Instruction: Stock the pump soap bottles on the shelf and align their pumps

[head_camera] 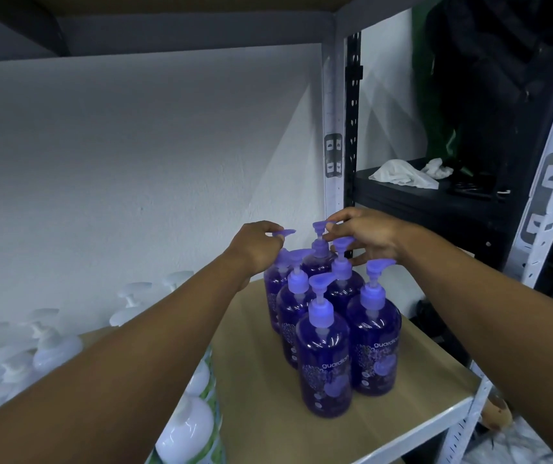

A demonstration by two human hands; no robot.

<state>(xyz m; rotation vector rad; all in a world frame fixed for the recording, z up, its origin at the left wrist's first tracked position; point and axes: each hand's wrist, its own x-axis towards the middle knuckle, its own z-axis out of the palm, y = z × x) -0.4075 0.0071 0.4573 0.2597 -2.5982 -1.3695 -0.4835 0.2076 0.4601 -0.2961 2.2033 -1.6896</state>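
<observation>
Several purple pump soap bottles [324, 360] stand in two rows on the brown shelf board [399, 413] near the right post. My left hand [257, 248] pinches the pump head [284, 233] of the back left bottle. My right hand [365, 234] holds the pump head [320, 226] of the back right bottle with its fingertips. The front bottles' pumps point right or back-right.
Several white pump bottles [47, 346] crowd the shelf's left side under my left arm. A metal upright [333, 128] stands behind the purple bottles. A dark neighbouring shelf [435, 195] holds white rags [402, 174]. An upper shelf [167, 31] hangs overhead.
</observation>
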